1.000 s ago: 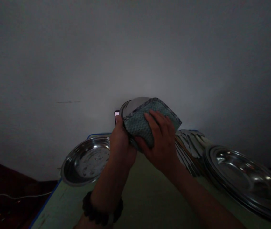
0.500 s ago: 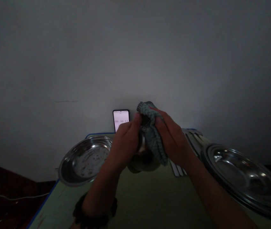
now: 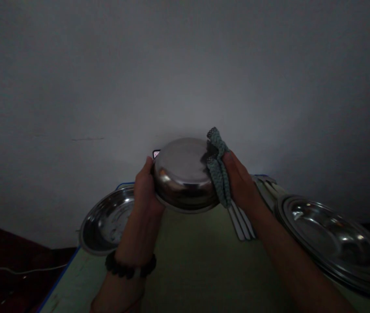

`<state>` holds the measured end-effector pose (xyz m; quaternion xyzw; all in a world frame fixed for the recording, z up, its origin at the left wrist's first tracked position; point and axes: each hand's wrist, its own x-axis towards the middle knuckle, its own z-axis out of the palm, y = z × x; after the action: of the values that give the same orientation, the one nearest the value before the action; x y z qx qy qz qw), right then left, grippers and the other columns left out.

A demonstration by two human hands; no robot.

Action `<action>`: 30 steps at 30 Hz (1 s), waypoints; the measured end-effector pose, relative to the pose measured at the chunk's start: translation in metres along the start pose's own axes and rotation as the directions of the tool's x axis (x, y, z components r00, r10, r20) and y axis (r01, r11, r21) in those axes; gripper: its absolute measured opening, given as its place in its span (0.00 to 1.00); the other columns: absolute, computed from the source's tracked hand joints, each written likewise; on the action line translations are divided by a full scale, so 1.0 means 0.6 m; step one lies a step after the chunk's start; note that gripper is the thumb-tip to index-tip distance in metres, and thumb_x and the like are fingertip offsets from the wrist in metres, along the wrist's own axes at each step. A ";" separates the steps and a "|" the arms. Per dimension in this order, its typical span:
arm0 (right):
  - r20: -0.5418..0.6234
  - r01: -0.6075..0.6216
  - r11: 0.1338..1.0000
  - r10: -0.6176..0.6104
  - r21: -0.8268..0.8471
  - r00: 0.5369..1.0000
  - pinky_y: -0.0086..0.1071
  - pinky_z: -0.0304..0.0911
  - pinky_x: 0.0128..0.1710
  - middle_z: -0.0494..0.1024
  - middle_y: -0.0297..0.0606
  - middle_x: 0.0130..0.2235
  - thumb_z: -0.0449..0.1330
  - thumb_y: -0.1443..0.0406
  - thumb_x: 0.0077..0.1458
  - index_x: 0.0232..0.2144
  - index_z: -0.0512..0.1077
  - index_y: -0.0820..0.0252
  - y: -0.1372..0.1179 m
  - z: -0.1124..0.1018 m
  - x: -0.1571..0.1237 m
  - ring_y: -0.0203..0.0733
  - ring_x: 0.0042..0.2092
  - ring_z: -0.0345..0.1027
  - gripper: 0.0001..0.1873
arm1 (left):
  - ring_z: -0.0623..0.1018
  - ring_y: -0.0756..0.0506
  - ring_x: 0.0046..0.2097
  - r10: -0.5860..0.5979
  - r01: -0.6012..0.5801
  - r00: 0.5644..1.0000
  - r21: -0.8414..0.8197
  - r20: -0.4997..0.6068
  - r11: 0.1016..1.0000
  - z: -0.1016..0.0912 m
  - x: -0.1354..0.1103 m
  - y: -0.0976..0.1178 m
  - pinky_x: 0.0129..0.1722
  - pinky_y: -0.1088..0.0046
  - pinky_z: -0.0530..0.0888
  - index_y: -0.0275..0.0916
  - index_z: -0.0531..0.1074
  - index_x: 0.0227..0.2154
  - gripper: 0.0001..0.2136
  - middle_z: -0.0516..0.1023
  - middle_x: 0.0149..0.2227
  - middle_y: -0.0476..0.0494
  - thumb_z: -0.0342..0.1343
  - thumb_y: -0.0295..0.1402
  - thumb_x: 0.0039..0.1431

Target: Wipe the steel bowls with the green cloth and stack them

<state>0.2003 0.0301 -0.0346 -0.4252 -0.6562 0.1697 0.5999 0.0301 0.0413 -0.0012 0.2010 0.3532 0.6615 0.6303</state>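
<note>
A shiny metal bowl (image 3: 185,174), its underside towards me, is held up above the table. My left hand (image 3: 146,189) grips its left edge, thumb up along the side. On the right side, my right hand (image 3: 239,180) is closed on a folded grey-green cloth (image 3: 219,171) with a checked lining, which presses against the bowl's side. The fingers of both hands are partly hidden behind the bowl and the cloth.
A wide metal basin (image 3: 102,226) with drops inside stands at the table's left. Stacked metal plates (image 3: 335,243) lie at the right. Several metal utensil handles (image 3: 242,226) rest near my right wrist. A phone (image 3: 156,153) leans on the wall (image 3: 185,69), mostly covered by the bowl.
The bowl has turned so that its underside now faces me. My left hand has moved left to its edge, and my right hand with the cloth has shifted right.
</note>
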 end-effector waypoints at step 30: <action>-0.024 -0.003 0.992 0.000 -0.127 1.000 0.47 0.59 0.57 0.74 0.41 0.51 0.46 0.53 0.63 0.50 0.67 0.55 -0.002 -0.015 0.011 0.46 0.54 0.66 0.20 | 0.71 0.49 0.23 0.265 -0.195 0.964 0.589 -0.034 0.784 0.012 -0.033 -0.008 0.22 0.74 0.65 0.41 0.72 0.18 0.20 0.74 0.19 0.49 0.56 0.52 0.52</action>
<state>0.2088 0.0317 -0.0271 -0.4649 -0.6581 0.1232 0.5793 0.0411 0.0232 0.0036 0.3870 0.5464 0.6043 0.4318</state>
